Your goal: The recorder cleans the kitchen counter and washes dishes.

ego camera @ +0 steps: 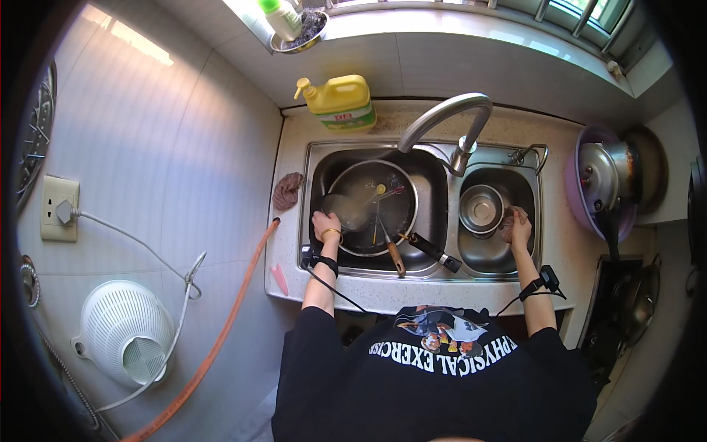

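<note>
My left hand [327, 225] is at the left rim of a large round pan [411, 221] in the left sink basin. Its fingers hold the edge of a round bowl [348, 212], partly sunk in the pan's cloudy water. Over the right basin, my right hand [520, 229] grips a crumpled brown cloth [507, 222]. Beside that cloth sits a small round metal bowl [481, 209]. A wooden-handled utensil [394, 257] and a black-handled one [433, 253] lean out of the pan. Several thin utensils and a small yellow piece [381, 189] lie in it.
A curved steel faucet [475, 105] arches over the divider between basins. Behind stands a yellow detergent jug [343, 105]. Another brown cloth [288, 191] lies on the left counter, near an orange hose [243, 298]. At right, a purple basin [574, 171] holds a pressure cooker [599, 174].
</note>
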Tool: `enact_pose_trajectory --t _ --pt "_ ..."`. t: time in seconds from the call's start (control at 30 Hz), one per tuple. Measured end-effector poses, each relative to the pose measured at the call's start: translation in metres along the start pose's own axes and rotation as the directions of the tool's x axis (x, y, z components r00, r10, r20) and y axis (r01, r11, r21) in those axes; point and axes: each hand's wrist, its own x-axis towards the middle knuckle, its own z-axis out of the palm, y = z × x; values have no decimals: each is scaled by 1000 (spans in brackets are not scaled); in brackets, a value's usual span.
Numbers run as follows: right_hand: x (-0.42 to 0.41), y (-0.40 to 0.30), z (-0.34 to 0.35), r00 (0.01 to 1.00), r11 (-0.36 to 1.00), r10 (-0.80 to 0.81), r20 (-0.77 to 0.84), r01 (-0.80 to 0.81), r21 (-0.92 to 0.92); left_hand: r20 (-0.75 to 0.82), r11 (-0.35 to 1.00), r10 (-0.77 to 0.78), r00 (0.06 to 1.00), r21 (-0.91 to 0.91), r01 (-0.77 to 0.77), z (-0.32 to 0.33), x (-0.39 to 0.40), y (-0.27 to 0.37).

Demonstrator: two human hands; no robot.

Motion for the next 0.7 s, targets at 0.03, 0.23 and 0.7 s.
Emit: enact_pose_trajectory --t 0.03,0.23,0.7 --pt "1 -4 -1 1000 994 -17 25 15 106 -91 993 -116 989 -24 114 7 -5 -4" --pt "-8 -17 -15 996 912 -28 85 -9 410 403 632 -437 804 -498 594 17 -28 18" --pt "-47 -66 -24 973 868 -50 223 -68 491 48 930 -291 956 -220 294 31 -10 8"
